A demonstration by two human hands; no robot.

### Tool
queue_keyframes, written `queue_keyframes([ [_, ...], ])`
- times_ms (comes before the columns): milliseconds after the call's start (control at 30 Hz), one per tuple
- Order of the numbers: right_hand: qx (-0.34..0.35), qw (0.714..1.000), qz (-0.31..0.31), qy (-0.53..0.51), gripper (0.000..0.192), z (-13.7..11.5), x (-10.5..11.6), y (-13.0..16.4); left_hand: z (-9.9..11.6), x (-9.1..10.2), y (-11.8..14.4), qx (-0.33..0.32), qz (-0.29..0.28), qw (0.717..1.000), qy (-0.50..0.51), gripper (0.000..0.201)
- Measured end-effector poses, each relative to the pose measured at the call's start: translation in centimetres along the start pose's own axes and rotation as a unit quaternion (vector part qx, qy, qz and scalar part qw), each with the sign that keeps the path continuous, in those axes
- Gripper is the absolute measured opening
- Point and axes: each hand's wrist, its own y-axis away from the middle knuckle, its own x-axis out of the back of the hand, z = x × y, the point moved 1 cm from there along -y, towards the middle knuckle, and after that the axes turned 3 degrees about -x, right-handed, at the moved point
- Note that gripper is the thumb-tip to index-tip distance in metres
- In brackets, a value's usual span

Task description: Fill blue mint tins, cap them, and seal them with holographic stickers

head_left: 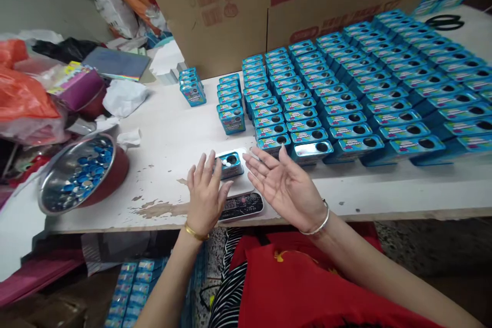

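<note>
A small blue tin (235,170) sits on a white digital scale (246,184) at the table's front edge, with a few white pieces at its opening. My left hand (205,192) hovers at the tin's left side, palm down, fingers spread and partly covering it; I cannot tell whether the fingertips touch. To the right of the scale, my right hand (286,189) is turned palm up, its fingers stretched out and nothing in it. The scale's lit display (229,204) shows digits too small to read surely.
Rows of blue tins (348,105) with round holes fill the table's right side. Labelled tins (192,91) stand at the back. A metal bowl (49,202) of blue and silver caps is at left. Behind stands a cardboard box (238,36); black scissors (446,22) lie far right.
</note>
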Motion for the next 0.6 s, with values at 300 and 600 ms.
queue_keyframes([
  [300, 0.013, 1.0, 0.014, 0.009, 0.051, -0.5, 2.2, 1.6, 0.5, 0.4, -0.8, 0.01, 0.075, 0.997, 0.023, 0.052],
  [600, 0.052, 0.997, 0.046, 0.038, 0.052, -1.4, 5.5, 3.0, 0.9, -0.2, -0.5, 0.013, 0.056, 0.998, 0.014, 0.042],
])
